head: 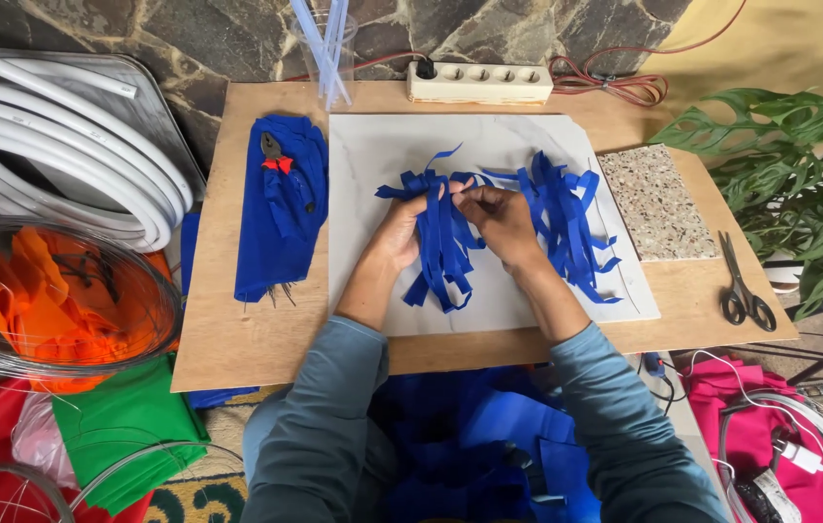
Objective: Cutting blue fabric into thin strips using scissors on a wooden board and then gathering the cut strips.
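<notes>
I had both hands pinched on the blue fabric strips (443, 242), left hand (400, 230) gripping the bunch, right hand (497, 218) w/ fingertips on a strip end. Looked like mid-gathering; next strip from the loose strips (566, 218) prob needs a fine pinch

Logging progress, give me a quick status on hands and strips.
Left hand and right hand both pinching the blue strips. More strips beside the right hand. Nothing in the way.

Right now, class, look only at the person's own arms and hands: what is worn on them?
Both arms wear long, grey-blue sleeves pushed up toward the elbows, creased at the cuffs. The left hand and right hand are bare: no gloves, and no rings, watch or bracelets that I can make out.
</notes>
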